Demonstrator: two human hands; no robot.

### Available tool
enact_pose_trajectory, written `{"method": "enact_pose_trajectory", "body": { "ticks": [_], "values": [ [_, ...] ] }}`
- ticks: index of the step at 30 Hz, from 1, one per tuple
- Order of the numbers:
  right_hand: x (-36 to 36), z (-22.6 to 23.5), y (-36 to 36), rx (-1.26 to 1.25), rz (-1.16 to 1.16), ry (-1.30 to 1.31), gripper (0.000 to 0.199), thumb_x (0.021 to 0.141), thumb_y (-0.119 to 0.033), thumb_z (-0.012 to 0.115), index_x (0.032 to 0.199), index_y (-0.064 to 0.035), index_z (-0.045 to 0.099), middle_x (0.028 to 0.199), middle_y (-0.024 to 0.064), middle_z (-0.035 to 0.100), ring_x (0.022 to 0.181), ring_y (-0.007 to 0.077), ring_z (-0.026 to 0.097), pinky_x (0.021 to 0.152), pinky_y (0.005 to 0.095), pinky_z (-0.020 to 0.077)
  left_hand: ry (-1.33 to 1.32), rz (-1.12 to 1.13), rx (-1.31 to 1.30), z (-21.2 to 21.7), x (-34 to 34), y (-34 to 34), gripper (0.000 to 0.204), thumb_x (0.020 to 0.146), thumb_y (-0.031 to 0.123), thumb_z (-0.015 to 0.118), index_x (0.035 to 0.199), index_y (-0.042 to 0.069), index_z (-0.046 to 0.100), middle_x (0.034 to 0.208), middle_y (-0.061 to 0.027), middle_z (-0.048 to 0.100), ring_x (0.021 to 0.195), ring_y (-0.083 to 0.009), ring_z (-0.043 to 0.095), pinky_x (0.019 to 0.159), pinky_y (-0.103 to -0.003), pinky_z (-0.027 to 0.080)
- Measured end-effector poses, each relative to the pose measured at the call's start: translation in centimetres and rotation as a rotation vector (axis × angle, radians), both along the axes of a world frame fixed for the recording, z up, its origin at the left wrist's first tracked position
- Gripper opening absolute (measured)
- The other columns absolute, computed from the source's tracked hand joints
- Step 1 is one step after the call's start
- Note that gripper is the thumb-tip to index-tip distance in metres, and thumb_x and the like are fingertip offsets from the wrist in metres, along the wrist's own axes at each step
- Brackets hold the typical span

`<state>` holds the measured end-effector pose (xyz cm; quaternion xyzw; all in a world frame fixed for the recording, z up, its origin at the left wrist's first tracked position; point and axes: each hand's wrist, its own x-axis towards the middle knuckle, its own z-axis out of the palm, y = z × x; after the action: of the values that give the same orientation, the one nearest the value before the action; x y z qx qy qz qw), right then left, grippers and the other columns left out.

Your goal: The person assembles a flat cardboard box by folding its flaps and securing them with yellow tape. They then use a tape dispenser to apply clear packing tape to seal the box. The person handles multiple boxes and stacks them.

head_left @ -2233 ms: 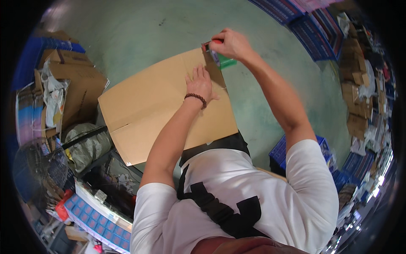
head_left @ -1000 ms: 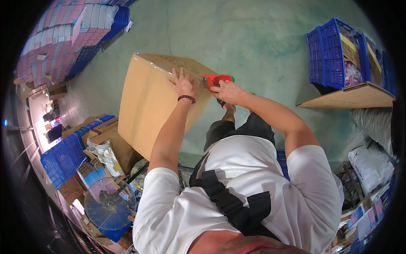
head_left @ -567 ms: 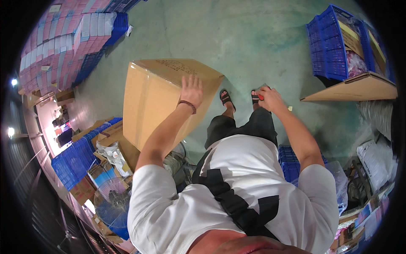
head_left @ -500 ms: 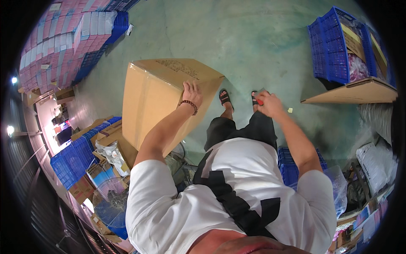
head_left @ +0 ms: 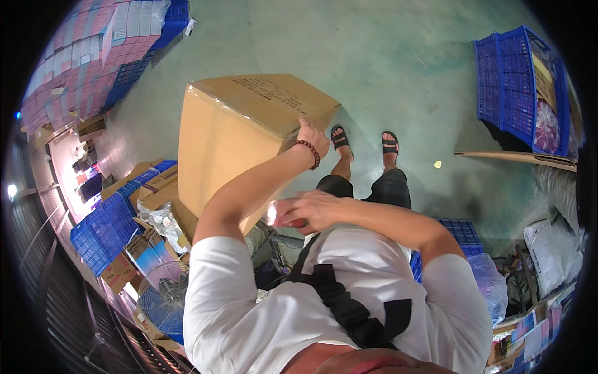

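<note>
A large brown cardboard box (head_left: 227, 146) stands in front of me to the left, its tape glinting along the edges. My left hand (head_left: 313, 140), with a beaded bracelet at the wrist, rests against the box's right side near the upper edge. Its index finger is stretched out along the cardboard, and it holds nothing. My right hand (head_left: 317, 210) is in front of my waist, closed round a red-handled tool (head_left: 299, 222) with a shiny, blurred end. That end points toward the box's near right side, apart from it. Fingers hide most of the tool.
Blue crates (head_left: 506, 87) stand at the far right, beside a brown cardboard flap (head_left: 517, 158). Pink and white cartons (head_left: 81, 53) are stacked at the far left. Nearer on the left are more blue crates (head_left: 103, 234) and a caged fan (head_left: 163, 296). A yellow scrap (head_left: 438, 164) lies on the floor.
My right hand has swung left across my waist with the red-handled tool, toward the box. My left hand has slid right along the box, its index finger now extended. The view has shifted slightly.
</note>
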<state>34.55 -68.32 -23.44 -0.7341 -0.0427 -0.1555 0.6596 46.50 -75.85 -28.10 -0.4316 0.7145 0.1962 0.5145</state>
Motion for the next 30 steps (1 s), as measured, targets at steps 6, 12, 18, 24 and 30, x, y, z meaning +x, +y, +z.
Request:
{"method": "enact_pose_trajectory", "body": {
  "ticks": [6,12,18,24,30],
  "values": [
    [12.8,1.4,-2.0,0.263,0.201,-0.031,0.041,0.069,-0.024,0.066,0.11,-0.0203,0.069,0.118,0.0021,0.063,0.101,0.0249,0.06,0.088,0.0332,0.0485,0.288,0.007,-0.09,7.2,5.9,-0.4,0.034,0.089,0.028,0.053,0.104,0.0,0.066,0.105,-0.0154,0.064,0.104,-0.0338,0.059,0.087,-0.039,0.046],
    [15.7,-1.2,-3.3,0.224,-0.006,0.028,0.043,0.065,-0.034,0.066,0.104,-0.0175,0.072,0.11,0.006,0.066,0.096,0.0287,0.062,0.09,0.0361,0.0468,0.491,0.319,-0.132,8.2,14.7,-3.3,0.046,0.093,0.044,0.045,0.101,0.003,0.066,0.1,-0.0195,0.065,0.099,-0.0337,0.062,0.086,-0.044,0.048],
    [16.6,-1.1,-3.3,0.244,-0.148,-0.092,0.036,0.063,-0.021,0.07,0.096,-0.007,0.071,0.102,0.0101,0.067,0.09,0.03,0.063,0.078,0.0373,0.0509,0.063,0.527,-0.177,10.3,28.3,-9.4,0.057,0.095,0.053,0.036,0.113,0.006,0.062,0.1,-0.0207,0.066,0.099,-0.0383,0.061,0.087,-0.045,0.047],
    [17.0,-0.8,-3.7,0.213,-0.089,0.001,0.036,0.066,-0.026,0.069,0.099,-0.0138,0.072,0.106,0.0066,0.066,0.094,0.0282,0.062,0.083,0.0372,0.0488,0.267,0.765,-0.636,5.8,40.6,-10.6,0.068,0.093,0.061,0.035,0.112,0.003,0.065,0.107,-0.0197,0.066,0.102,-0.037,0.061,0.09,-0.045,0.045],
    [17.1,-0.8,-4.2,0.211,-0.133,-0.017,0.037,0.067,-0.029,0.069,0.101,-0.0162,0.072,0.11,0.0071,0.065,0.097,0.0286,0.061,0.084,0.0369,0.049,0.052,1.361,-0.311,2.1,47.4,-12.8,0.067,0.092,0.054,0.046,0.11,-0.009,0.061,0.104,-0.0214,0.067,0.092,-0.0316,0.066,0.081,-0.037,0.053]
  ]
}}
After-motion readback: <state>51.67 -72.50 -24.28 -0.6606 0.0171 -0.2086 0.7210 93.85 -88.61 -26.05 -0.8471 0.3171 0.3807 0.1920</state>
